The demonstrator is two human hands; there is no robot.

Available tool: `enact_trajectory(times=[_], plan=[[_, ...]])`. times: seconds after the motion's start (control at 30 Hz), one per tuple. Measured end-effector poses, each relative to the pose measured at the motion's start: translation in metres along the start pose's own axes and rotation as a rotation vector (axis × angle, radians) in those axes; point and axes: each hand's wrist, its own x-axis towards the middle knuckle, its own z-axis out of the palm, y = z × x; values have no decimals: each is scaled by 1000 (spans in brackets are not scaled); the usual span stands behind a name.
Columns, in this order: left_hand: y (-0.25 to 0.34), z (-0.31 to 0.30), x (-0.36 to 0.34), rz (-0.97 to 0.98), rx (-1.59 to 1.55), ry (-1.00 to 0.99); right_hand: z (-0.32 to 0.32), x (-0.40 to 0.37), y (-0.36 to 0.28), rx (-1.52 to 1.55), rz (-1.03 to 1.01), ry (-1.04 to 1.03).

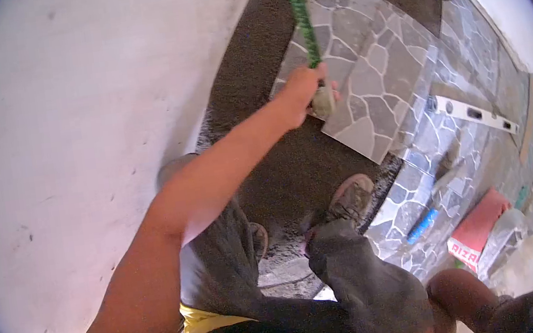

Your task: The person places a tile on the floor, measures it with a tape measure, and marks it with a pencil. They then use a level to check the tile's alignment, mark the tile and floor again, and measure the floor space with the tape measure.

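Observation:
My left hand (307, 91) reaches forward from the lower left. Its fingers are closed around a rounded, greenish case that looks like a tape measure (323, 101). A green strip (303, 22) runs from the hand up to the top edge of the view. Beneath and beside the hand lie grey stone-patterned tiles (363, 88) with white lines, over dark, grainy mortar (293, 170). The nearest tile edge is just below the hand. My right hand is not visible; bare skin shows at the lower right, but no fingers.
A white spirit level (476, 113) lies on tiles at the right. Nearer are a blue-handled tool (422, 226), a red bag (480, 223) and clear plastic (505, 237). A pale wall (75, 123) fills the left. My shoe (352, 197) stands by the tile edge.

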Motion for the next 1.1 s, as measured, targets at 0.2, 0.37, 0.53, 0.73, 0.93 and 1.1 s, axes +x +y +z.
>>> enact_trajectory(times=[0.2, 0.37, 0.53, 0.73, 0.93, 1.1], plan=[[5, -4, -5, 13, 260, -22, 3, 4, 6, 19, 3, -71], [-12, -6, 6, 43, 583, -51, -3, 8, 6, 29, 8, -113], [-30, -18, 11, 152, 1091, -32, -2, 15, 18, 86, 135, -88], [-52, -12, -8, 154, 1175, -94, 21, 19, 120, 547, 537, 176], [-77, -4, -16, 39, 1081, -166, 13, -16, 208, 847, 701, 316], [-63, -1, -19, 83, 1205, -168, -8, -21, 211, 507, 751, 391]])
